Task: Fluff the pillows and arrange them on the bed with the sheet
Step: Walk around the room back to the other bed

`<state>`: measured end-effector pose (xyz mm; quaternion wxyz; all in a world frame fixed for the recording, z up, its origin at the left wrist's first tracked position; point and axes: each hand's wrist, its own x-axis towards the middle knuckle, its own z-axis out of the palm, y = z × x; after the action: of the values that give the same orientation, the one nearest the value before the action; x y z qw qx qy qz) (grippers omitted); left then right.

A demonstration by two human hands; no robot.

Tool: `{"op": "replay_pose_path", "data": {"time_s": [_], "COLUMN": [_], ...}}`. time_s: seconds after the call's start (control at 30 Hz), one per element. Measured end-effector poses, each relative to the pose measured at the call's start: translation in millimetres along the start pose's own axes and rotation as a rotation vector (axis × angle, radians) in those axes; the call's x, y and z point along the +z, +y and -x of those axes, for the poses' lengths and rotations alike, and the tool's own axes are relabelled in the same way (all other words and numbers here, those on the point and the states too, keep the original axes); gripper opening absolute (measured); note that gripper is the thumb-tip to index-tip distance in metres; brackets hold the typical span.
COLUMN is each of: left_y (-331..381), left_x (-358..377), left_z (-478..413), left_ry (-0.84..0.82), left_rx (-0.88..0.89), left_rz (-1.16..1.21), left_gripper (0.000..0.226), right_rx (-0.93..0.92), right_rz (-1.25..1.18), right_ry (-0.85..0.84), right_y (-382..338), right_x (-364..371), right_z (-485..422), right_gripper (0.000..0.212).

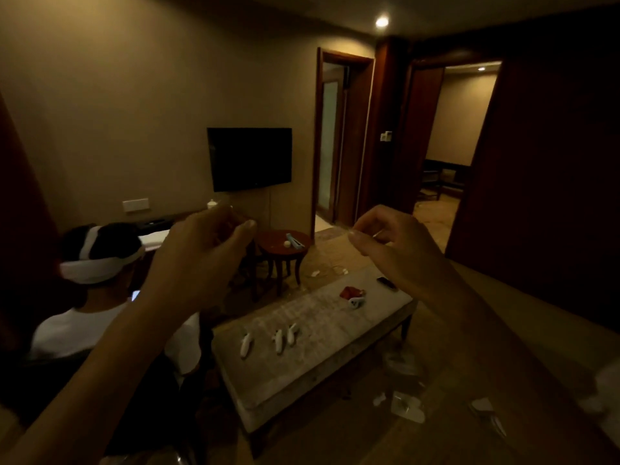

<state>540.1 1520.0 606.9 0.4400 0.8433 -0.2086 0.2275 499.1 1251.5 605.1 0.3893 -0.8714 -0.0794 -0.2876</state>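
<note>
The person's left hand and right hand are both raised in front of the camera, level with each other and well apart. On each, the fingers are curled in and the thumb tip is pressed against the forefinger as in a pinch. The room is too dim to tell whether anything thin sits between those fingertips.

No pillow or sheet can be picked out for certain. A pale blurred mass at the right edge may be bedding, but it is too smeared to tell.

Below the hands stands a long padded desk, running away to the right. Three white handheld devices lie side by side near its middle. A red and white object and a small dark item lie towards its far end. White scraps lie on the floor just beside the near right corner of the desk.

Left of the desk a second person sits facing away, in a white top with a white band round the head. Beyond, a round wooden stand carries a few small things, and a dark television hangs on the wall. To its right are two open doorways — the farther one is lit.
</note>
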Motion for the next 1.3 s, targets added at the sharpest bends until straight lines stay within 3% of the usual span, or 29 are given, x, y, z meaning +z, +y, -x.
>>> {"op": "replay_pose_path", "data": {"time_s": [0.43,0.63,0.9,1.3], "left_y": [-43,-39,-23,23], "left_x": [186,269,395,581], "left_z": [-235,-308,-397,-506], "left_ry": [-0.183,-0.304,-0.443,-0.656], "left_rx": [0.141,0.200,0.361,0.571], "left_rz": [0.094,0.163,0.316,0.555], "left_gripper": [0.017,0.029,0.018,0.019], "right_rx": [0.173,0.275,0.432,0.613], "right_rz": [0.135,0.241,0.382,0.628], "right_ry": [0.200,0.263,0.387,0.649], "right_y": [167,224,292,370], "right_x": [-19,-49,-98,-162], "right_z": [-167,-204,-239,-291], "right_gripper": [0.005,0.004,0.004,0.011]}}
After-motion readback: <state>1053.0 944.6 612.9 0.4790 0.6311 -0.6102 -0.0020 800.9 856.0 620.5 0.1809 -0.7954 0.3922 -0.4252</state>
